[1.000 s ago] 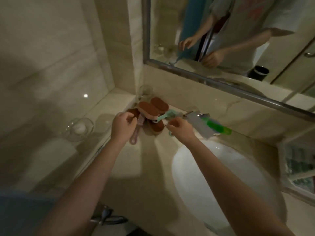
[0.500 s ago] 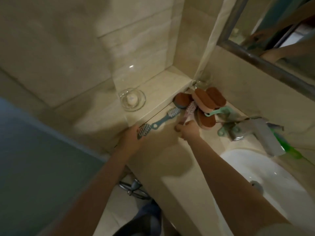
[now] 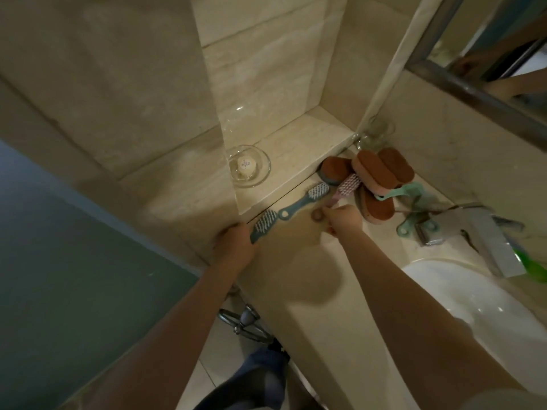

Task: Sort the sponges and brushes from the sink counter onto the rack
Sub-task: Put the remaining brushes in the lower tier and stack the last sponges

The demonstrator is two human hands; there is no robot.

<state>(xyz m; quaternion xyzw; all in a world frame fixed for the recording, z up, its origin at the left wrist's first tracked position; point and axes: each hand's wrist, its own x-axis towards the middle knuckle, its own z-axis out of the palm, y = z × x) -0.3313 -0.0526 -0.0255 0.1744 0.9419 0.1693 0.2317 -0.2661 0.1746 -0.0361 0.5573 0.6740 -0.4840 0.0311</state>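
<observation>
Two brushes are being held at once over the far left part of the counter [image 3: 310,291]. The left hand [image 3: 236,245] is curling its fingers round the handle of a blue-grey brush [image 3: 263,226], whose pale bristles are facing up, right at the edge of the raised ledge [image 3: 296,143]. The right hand [image 3: 344,220] is pinching the thin handle of a pink brush [image 3: 349,184] with bent fingers, and the brush's head is lying against the heap of sponges. Between the two hands a second blue-grey brush [image 3: 307,199] is lying flat on the counter, its ringed end just beside the bristles of the held one (whether they are touching, I cannot tell).

Four brown-topped sponges [image 3: 374,171] are sitting in a loose pile in the far corner, to the right of the hands, some leaning on one another. A mint-green handle [image 3: 396,193] is poking out from among them, towards the tap [image 3: 479,232]. A green bottle [image 3: 529,263] is lying behind the tap at the right edge, and the white basin [image 3: 473,300] is showing near right. On the ledge to the left, a glass dish [image 3: 263,173] is holding a small round soap [image 3: 245,167]. A clear tumbler [image 3: 377,133] is standing in the far corner behind the sponges.
</observation>
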